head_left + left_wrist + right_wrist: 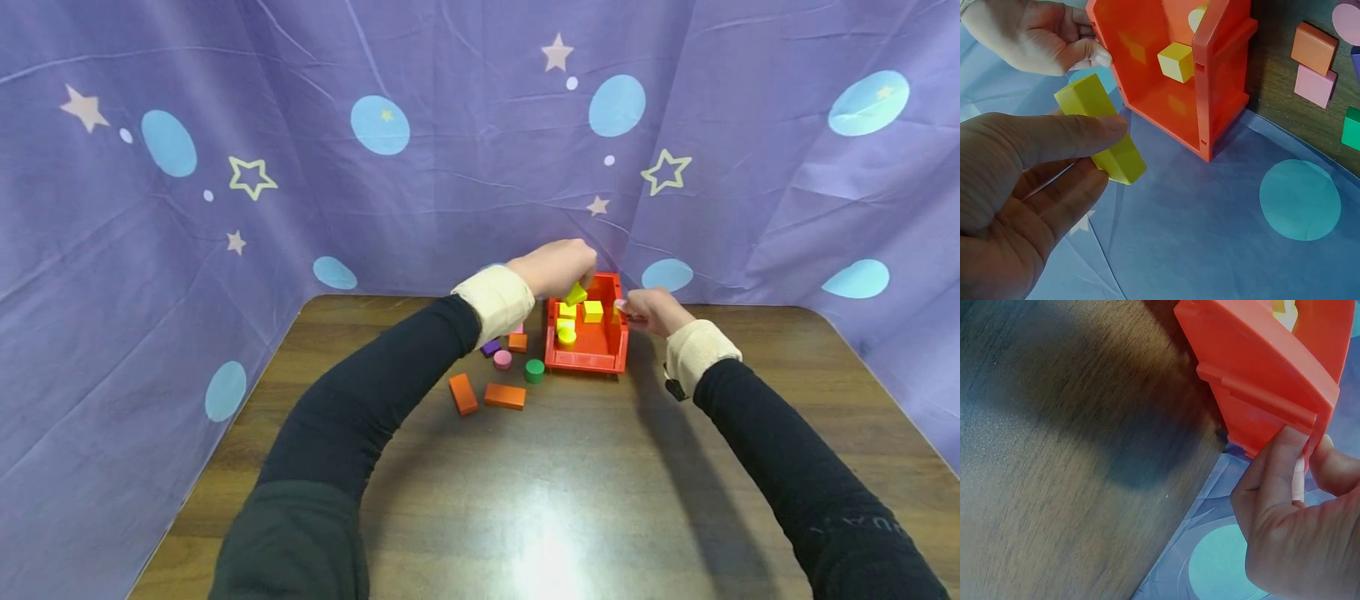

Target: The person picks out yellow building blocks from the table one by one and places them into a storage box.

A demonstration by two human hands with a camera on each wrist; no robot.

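Observation:
Between thumb and fingers, my left hand (557,268) pinches a yellow rectangular block (1124,157) above the back of a red plastic bin (587,362). Inside the bin lie several yellow pieces, among them a yellow cube (592,312) and a yellow round piece (566,337). My right hand (657,311) grips the bin's right side wall; in the right wrist view its thumb and fingers sit on either side of the red edge (1317,428). The held block is tilted and apart from the bin in the left wrist view.
Left of the bin on the wooden table (480,500) lie two long orange blocks, one of them (505,396) nearer the bin, a green cylinder (534,371), a pink cylinder (502,359), a small orange block (517,342) and a purple block (491,347). A purple curtain (465,200) hangs behind.

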